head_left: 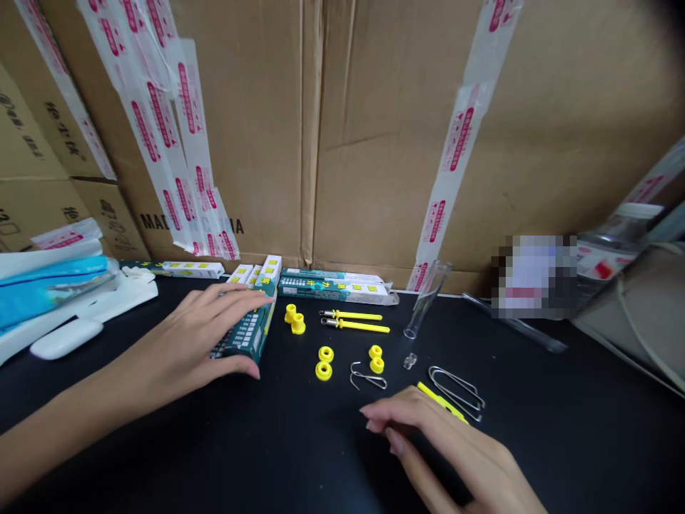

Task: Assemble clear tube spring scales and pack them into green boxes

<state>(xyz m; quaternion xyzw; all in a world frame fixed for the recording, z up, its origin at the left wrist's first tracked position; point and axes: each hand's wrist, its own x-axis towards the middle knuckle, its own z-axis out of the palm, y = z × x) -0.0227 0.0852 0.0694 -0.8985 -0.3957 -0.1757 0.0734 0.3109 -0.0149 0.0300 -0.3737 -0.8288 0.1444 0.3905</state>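
Green boxes [247, 334] lie on a black table [289, 450] before cardboard [385, 143], left grip [187, 335] spread over them, right grip [460, 442] parted.

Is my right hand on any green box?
No, the left hand covers part of the green boxes; the right hand is apart.

The smooth table [300, 442] is black. Left of the clear glass tube [427, 300], slim plastic rods [359, 326] are yellow, silver-tipped; oblong cardboard boxes [245, 337] are green and white with yellow squares. Behind it, brown cardboard [385, 143] bears red-printed white tape [452, 146].
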